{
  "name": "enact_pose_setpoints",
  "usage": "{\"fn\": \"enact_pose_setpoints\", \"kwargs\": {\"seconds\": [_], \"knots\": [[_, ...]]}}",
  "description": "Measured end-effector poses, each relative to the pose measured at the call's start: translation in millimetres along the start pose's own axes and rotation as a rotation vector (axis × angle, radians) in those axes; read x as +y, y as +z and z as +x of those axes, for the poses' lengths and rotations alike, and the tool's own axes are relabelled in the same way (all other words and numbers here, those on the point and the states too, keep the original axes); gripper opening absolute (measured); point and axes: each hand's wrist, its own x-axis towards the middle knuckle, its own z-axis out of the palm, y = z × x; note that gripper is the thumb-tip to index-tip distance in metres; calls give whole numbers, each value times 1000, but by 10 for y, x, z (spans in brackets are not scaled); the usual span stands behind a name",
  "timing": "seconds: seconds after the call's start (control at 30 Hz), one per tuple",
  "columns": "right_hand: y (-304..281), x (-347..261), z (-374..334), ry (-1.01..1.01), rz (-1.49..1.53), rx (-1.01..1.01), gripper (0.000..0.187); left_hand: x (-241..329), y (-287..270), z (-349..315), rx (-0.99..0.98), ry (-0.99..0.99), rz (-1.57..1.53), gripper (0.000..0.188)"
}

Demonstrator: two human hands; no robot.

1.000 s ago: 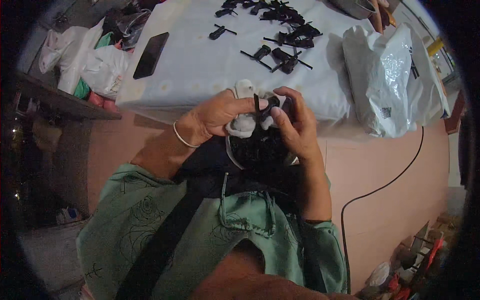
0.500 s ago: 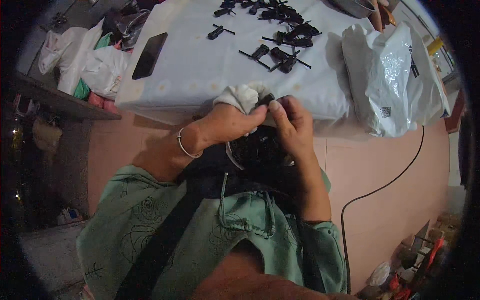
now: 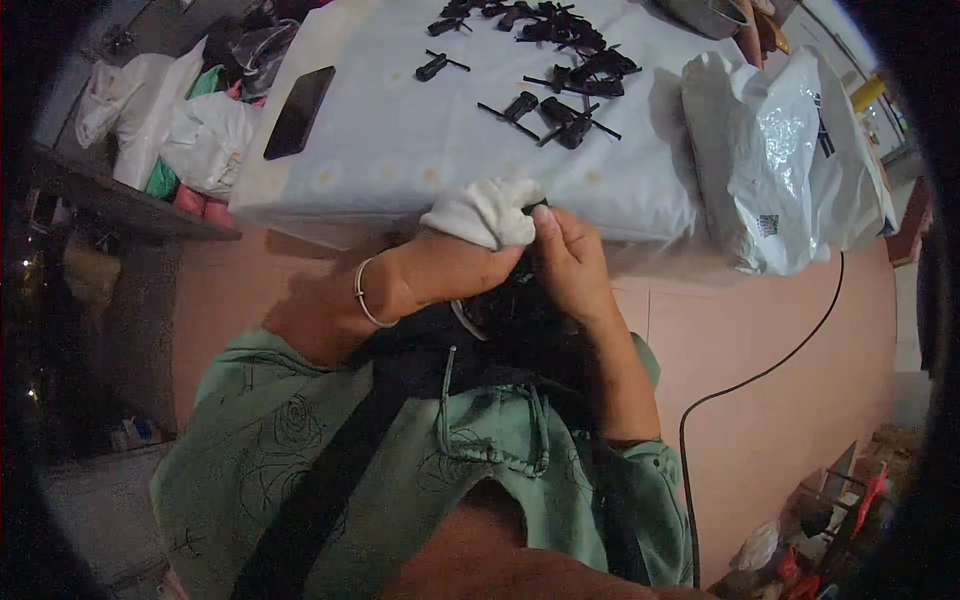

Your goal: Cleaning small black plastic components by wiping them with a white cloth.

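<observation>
At the table's near edge my two hands meet. My left hand (image 3: 455, 268), a bracelet at its wrist, is closed on a crumpled white cloth (image 3: 482, 212). My right hand (image 3: 575, 262) pinches a small black part (image 3: 541, 205) against that cloth, thumb on top. Most of the part is hidden by fingers and cloth, so its kind cannot be made out. Below the hands, at my lap, a bowl (image 3: 462, 318) shows its pale rim, with dark pieces inside, partly covered by my hands.
Several black plastic pieces with thin rods (image 3: 570, 120) lie on the white-clothed table (image 3: 380, 140). A dark phone (image 3: 300, 112) rests at its left, a white plastic bag (image 3: 755, 170) at its right. Another person's hand (image 3: 765, 35) is beside a metal bowl (image 3: 715, 15). A black cable (image 3: 745, 385) crosses the floor.
The white cloth has been drawn over more of the black part, which shows less now. My right hand has shifted slightly left and down, its fingers closer to the cloth.
</observation>
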Motion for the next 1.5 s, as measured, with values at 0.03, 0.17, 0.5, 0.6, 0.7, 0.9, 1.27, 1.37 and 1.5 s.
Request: {"fn": "enact_pose_setpoints", "kwargs": {"seconds": [0.03,0.17,0.5,0.6,0.7,0.9,1.27,1.37,1.5], "knots": [[-15,-34,-20,-10,22,-40,32,7,-20,-47,-42,-90,-105,14],[-39,-169,-52,-106,-136,-95,33,21,-38,-82,-49,-309,-397,20],[163,109,15,-99,-18,50,32,-59,24,-93,-154,31,213,9],[187,206,36,-88,-97,78,31,-61,21,-103,-169,19,244,8],[194,180,35,-46,-42,42,32,-70,11,-132,-132,-32,161,7],[26,-84,-48,-59,73,-145,26,-33,-28,-182,107,-392,-425,13],[35,-70,-26,-58,0,-190,31,58,-20,-175,62,-487,-464,15],[46,-64,-28,16,73,-181,30,2,-58,-175,-13,-274,-291,21],[163,-46,-55,25,214,-124,30,124,-90,-124,110,-178,-175,10]]}}
